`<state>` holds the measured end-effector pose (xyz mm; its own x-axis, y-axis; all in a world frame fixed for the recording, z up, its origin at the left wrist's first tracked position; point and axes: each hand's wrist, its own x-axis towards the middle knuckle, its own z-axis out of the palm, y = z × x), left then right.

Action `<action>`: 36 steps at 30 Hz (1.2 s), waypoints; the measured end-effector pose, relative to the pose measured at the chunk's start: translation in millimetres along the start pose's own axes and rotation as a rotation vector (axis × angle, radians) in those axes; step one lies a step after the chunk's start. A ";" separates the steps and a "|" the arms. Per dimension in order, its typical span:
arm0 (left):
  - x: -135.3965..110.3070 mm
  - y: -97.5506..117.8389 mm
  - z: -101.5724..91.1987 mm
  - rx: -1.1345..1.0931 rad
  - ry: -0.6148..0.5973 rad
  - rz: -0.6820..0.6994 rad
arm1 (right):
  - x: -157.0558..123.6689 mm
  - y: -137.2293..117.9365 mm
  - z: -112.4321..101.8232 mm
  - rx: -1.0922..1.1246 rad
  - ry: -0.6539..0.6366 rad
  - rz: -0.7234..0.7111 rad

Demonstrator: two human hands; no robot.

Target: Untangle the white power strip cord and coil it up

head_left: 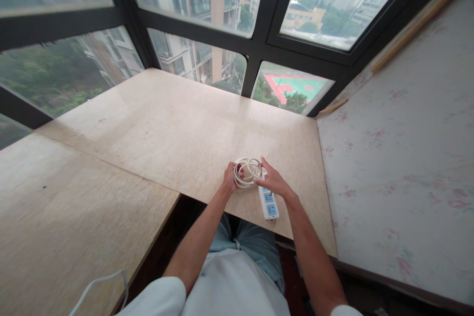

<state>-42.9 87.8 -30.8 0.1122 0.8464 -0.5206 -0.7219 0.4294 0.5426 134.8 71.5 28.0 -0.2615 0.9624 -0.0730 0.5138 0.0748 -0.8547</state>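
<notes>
Between my hands is a coiled white cable (245, 185), wound in several loops just above the table surface. My left hand (231, 177) is closed around the left side of the coil, its fingers reaching inside the loops. At the coil's right side, my right hand (274, 179) has its thumb and fingers curved around the loops. A white power strip (269, 203) with blue socket faces lies on the table beneath and beside my right hand. Its upper end is partly hidden by that hand and the cable.
The beige marble-patterned tabletop (177, 123) runs to dark-framed windows (255, 54). A seam separates it from another board (92, 207) on the left. A white cord (97, 281) lies at the lower left. Floral wallpaper (392, 182) covers the right wall.
</notes>
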 end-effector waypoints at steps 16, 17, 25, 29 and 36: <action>3.9 -12.3 -2.9 0.013 0.098 0.101 | -28.2 -42.9 -6.7 0.883 0.256 -0.050; 3.4 -12.2 -2.7 0.009 0.088 0.103 | -30.0 -45.3 -8.5 0.910 0.282 -0.063; -3.3 -5.8 -1.2 -0.050 0.015 0.086 | -45.0 -46.8 -34.5 1.116 0.391 -0.102; -6.3 -2.5 -0.5 -0.066 -0.007 0.058 | -49.3 -37.2 -48.3 1.423 0.431 -0.206; -11.8 1.0 -3.2 -0.022 -0.071 0.071 | -45.3 -26.5 -44.0 1.493 0.371 -0.184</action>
<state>-47.1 77.3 -26.3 0.1080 0.8948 -0.4332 -0.7446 0.3615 0.5611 169.1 37.4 76.5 0.0990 0.9949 0.0208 -0.8146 0.0931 -0.5725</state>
